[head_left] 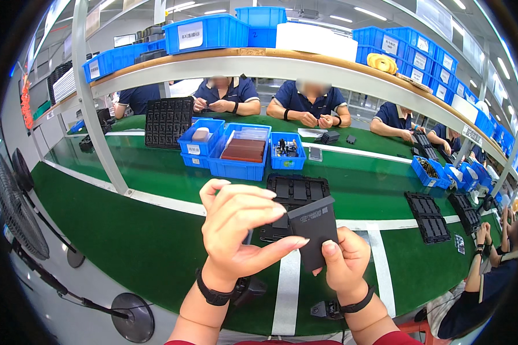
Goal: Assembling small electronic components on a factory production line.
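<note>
Head view: held one flat black piece (313,233) over the near middle of the green table (167,241). Clamped its near right edge in the right hand (346,259), with the thumb on the visible face and the other fingers mostly hidden behind. Spread the left hand (230,227) just left of the piece, with thumb and fingers apart and the thumb tip in front of the face; could not tell of any contact there. Wore two black wrist bands (214,295), one per wrist. Saw two small black devices (327,310) on the near side, one by each wrist, and two pale strips (286,293) across the near table. Found at least one black tray (272,183) just beyond the piece, partly covered from sight. Counted two more trays (436,237) to the right and one upright celled tray (168,122) at far left. Counted four blue bins (236,169) in the far middle: two stacked at left, one with brown slabs (243,150), one with small parts (286,148) at right. Noted two people (309,104) directly across and two fans (20,213) at left.
</note>
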